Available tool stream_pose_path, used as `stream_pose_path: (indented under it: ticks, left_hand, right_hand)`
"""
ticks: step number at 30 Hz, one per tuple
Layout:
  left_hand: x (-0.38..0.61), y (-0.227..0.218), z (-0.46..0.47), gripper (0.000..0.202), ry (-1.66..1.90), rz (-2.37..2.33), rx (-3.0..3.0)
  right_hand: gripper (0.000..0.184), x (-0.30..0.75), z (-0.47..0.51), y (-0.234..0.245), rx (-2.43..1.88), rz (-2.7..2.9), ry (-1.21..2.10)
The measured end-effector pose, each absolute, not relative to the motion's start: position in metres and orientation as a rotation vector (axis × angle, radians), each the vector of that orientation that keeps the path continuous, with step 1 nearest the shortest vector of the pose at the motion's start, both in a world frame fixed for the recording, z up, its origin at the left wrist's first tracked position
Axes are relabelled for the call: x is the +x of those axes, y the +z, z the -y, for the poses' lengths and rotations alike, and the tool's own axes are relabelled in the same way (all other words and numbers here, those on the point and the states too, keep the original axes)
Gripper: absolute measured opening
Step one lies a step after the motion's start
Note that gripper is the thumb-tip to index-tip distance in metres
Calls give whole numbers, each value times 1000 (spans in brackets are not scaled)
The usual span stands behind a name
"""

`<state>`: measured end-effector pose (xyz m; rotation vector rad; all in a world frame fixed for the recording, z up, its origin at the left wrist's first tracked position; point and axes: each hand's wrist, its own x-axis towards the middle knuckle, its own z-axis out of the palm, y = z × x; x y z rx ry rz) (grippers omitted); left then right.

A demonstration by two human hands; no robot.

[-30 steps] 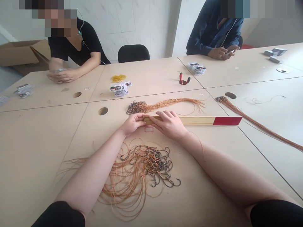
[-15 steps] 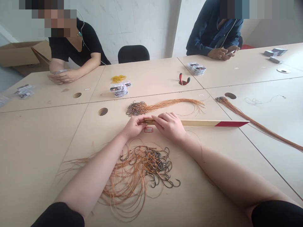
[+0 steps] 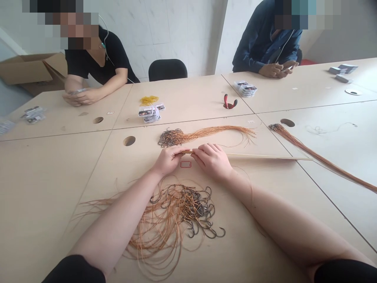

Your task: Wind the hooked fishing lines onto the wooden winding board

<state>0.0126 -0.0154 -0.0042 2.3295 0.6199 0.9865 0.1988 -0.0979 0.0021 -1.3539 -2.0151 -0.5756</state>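
Note:
My left hand (image 3: pixel 167 161) is closed, thumb and fingers pinching the left end of a long, thin, pale wooden strip (image 3: pixel 265 157). Close beside it, my right hand (image 3: pixel 214 160) grips the same strip from above, and the rest of the strip runs out to the right, seen nearly edge-on. Any line between the fingers is too small to make out. Below my hands lies a loose pile of dark fishhooks (image 3: pixel 203 208) tied to tangled orange-brown lines (image 3: pixel 159 243). Just beyond them rests a neater bundle of hooks (image 3: pixel 170 137), its lines stretched rightward.
Another bundle of hooked lines (image 3: pixel 318 153) lies at the right. Farther back are small plastic packets (image 3: pixel 149 113), yellow pieces (image 3: pixel 149 100) and red-handled pliers (image 3: pixel 229 102) in a table hole. Two people sit across the table (image 3: pixel 188 92), a cardboard box (image 3: pixel 32 70) behind the left one.
The strip has turned about its length: its broad face and red end showed before, and now mostly its thin edge does. Both hands keep hold, and the view has shifted slightly.

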Motion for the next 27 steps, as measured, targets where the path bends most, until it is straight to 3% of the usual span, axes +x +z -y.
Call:
stream_pose_path:
  ticks: [6, 14, 27]
  left_hand:
    - [10, -5, 12, 38, 1066, -481, 2406]
    - [10, -5, 12, 36, 1051, -525, 2467]
    - [13, 5, 25, 28, 549, -718, 2084]
  right_hand:
    - [15, 202, 100, 4, -1285, 2188, -689]
    - [15, 202, 98, 3, -1285, 2167, -705]
    - [21, 200, 94, -1, -1494, 2007, -199]
